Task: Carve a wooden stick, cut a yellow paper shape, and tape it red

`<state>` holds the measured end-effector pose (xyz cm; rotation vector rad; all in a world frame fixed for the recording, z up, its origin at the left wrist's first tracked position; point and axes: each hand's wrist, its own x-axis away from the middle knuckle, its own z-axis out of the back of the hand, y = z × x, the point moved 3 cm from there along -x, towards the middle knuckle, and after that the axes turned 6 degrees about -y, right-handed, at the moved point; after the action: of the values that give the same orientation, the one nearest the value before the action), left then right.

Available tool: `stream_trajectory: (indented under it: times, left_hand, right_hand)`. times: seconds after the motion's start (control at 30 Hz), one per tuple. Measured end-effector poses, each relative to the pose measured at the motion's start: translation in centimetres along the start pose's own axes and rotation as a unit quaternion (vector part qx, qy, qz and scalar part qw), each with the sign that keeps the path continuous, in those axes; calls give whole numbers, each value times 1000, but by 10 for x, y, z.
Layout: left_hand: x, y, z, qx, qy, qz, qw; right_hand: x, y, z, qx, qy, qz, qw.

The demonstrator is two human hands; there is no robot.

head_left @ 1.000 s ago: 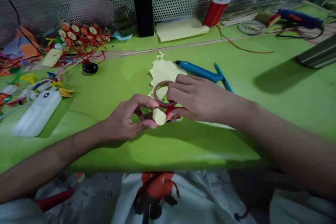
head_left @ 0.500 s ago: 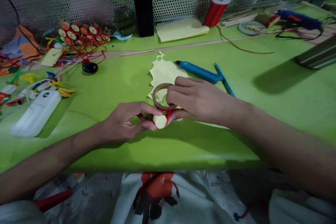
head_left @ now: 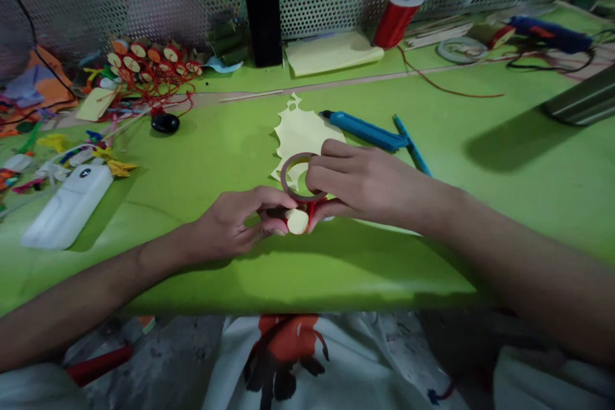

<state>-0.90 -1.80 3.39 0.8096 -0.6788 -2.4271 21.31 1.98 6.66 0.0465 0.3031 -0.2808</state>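
Between the thumb and fingers of my left hand (head_left: 245, 218) is a small cylinder (head_left: 298, 221) with a pale round end facing me and red tape around its edge. My right hand (head_left: 360, 179) grips a roll of red tape (head_left: 287, 182), held just above the cylinder. A short red strip runs from the roll down to the cylinder's right side. Behind my hands lies a pale yellow paper sheet (head_left: 302, 128) with scalloped cut edges. A blue utility knife (head_left: 368, 131) and a blue pen (head_left: 412, 146) lie beyond my right hand.
A white power bank (head_left: 67, 208) lies left, near colourful scraps. Behind are a bundle of red-rimmed cylinders (head_left: 139, 57), an upright black phone (head_left: 263, 19), a red ribbon spool (head_left: 398, 19) and a glue gun (head_left: 550, 35). A metal cylinder (head_left: 581, 99) stands at right.
The cylinder and tape roll have shifted slightly right with my hands. Red tape now shows on the cylinder's left edge, where the pale end had no red before.
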Motion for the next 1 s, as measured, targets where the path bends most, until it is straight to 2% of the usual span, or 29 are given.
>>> stream_trajectory:
  times: [0.13, 0.23, 0.43, 0.53, 0.7, 0.83, 1.0]
  left_hand:
    - [1, -2, -2, 18, 38, -44, 998]
    - [-1, -1, -1, 5, 18, -69, 997]
    - [-1, 0, 0, 6, -18, -9, 1000]
    - [-1, 1, -1, 1, -24, -2, 1000]
    - [-4, 3, 0, -24, -29, -38, 999]
    - [-5, 4, 2, -23, -59, -77, 995]
    - [-6, 4, 5, -30, -142, 22, 989]
  right_hand:
    - [1, 1, -1, 3, -37, -18, 999]
    - [1, 1, 0, 1, -25, -12, 1000]
    - [1, 1, 0, -1, -7, 4, 1000]
    - [1, 0, 1, -5, 3, 14, 1000]
    - [2, 1, 1, -17, 2, 12, 1000]
    - [2, 1, 1, -23, 3, 14, 1000]
    - [1, 0, 2, -21, 22, 21, 999]
